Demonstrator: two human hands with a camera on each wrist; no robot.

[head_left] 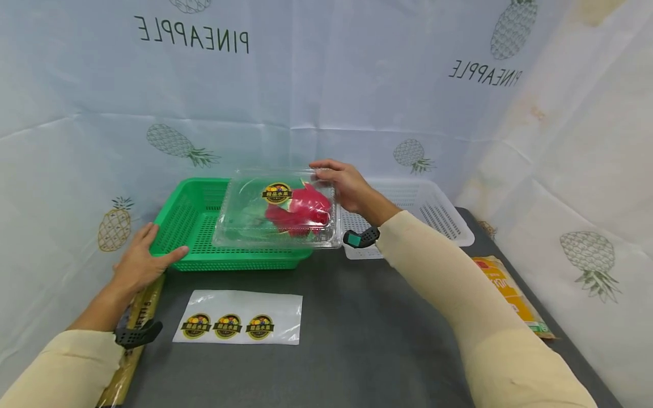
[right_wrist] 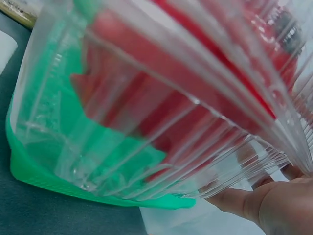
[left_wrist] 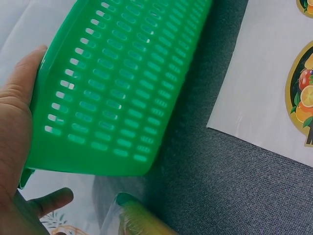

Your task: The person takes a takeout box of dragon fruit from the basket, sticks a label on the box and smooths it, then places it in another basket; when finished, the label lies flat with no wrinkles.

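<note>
My right hand (head_left: pixel 343 184) grips the right side of a clear plastic clamshell box (head_left: pixel 240 226), holding it above the green basket (head_left: pixel 234 264). Red dragon fruit (head_left: pixel 308 207) shows through the plastic, and a round black-and-gold sticker (head_left: pixel 277 193) is on the lid. In the right wrist view the box (right_wrist: pixel 73 161) is close to the camera and blurred, with the hand (right_wrist: pixel 281 200) at its edge. My left hand (head_left: pixel 140 260) touches the basket's left corner, fingers fairly straight along the outside and thumb spread apart from them.
A white sheet with three round stickers (head_left: pixel 237 303) lies in front of the basket. Behind my right arm stands a white basket (head_left: pixel 433 209). A yellow-orange packet (head_left: pixel 510 292) lies at the right edge, and a gold-coloured packet (head_left: pixel 122 374) under my left arm.
</note>
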